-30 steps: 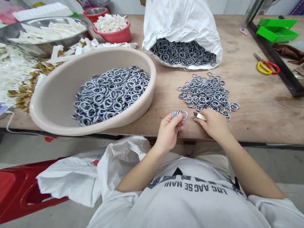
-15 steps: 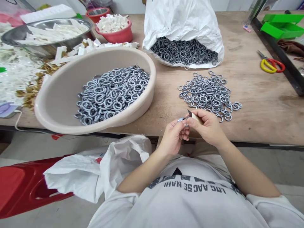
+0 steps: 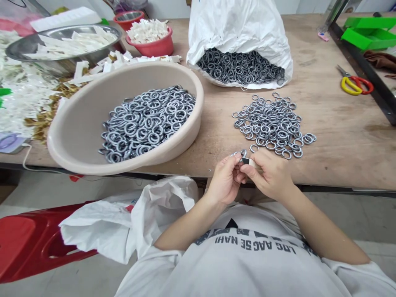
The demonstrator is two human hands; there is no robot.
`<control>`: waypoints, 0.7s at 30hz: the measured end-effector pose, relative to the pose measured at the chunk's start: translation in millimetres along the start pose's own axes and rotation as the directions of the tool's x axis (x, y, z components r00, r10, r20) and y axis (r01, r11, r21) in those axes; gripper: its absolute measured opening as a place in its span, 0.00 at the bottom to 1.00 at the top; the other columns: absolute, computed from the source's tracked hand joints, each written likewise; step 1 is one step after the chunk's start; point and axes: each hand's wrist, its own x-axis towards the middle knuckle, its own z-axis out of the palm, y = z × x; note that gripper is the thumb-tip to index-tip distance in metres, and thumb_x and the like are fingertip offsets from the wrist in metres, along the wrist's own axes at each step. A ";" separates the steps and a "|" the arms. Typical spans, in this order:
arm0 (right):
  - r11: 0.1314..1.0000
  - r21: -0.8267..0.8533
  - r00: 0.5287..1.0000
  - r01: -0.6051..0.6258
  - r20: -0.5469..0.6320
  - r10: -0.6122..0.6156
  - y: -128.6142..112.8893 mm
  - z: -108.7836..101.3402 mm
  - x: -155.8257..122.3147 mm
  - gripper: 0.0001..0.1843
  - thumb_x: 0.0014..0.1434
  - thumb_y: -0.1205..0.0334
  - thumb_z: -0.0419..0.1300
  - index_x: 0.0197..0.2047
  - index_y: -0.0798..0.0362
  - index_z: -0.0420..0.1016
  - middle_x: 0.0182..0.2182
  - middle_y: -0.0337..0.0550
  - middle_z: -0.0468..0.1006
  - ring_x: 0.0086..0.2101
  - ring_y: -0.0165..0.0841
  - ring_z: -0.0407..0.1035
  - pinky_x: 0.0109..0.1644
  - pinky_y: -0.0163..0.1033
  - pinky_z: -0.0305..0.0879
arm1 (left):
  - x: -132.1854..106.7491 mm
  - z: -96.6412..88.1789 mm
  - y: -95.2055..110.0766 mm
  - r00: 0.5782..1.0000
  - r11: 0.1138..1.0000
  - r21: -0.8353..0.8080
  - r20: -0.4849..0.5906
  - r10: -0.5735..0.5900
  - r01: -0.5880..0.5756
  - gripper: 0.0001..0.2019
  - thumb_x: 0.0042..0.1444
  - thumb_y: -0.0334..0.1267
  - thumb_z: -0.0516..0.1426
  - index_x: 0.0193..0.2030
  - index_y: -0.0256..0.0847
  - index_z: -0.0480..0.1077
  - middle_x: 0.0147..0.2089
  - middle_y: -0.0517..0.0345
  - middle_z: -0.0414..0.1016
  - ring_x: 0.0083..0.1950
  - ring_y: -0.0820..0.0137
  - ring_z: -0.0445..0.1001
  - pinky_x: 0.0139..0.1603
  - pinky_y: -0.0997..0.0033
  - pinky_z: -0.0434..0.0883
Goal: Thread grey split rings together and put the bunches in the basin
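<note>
Closer together now, my left hand (image 3: 225, 178) pinched grey metal rings (image 3: 237, 154) against the pale-wrapped flat blade (image 3: 246, 161) pinched in my right hand (image 3: 269, 176), above the wooden bench (image 3: 340, 161); a slip could nick my fingers.

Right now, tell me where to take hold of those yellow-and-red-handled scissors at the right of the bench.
Take the scissors by the yellow and red handle loops, coming from the near side. The loops seem to lie flat towards you, with the blades pointing away to the far left, so this approach should keep your fingers clear of the points.
</note>
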 end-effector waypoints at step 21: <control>0.637 0.712 0.951 -0.295 0.282 0.125 -10.9 -8.3 26.7 0.25 0.58 0.46 0.67 0.55 0.48 0.72 0.36 0.40 0.76 0.31 0.33 0.70 0.36 0.39 0.66 | -13.7 -3.6 20.3 0.987 0.981 0.170 0.150 0.063 -0.088 0.12 0.54 0.44 0.64 0.31 0.39 0.69 0.24 0.63 0.68 0.21 0.78 0.63 0.25 0.76 0.67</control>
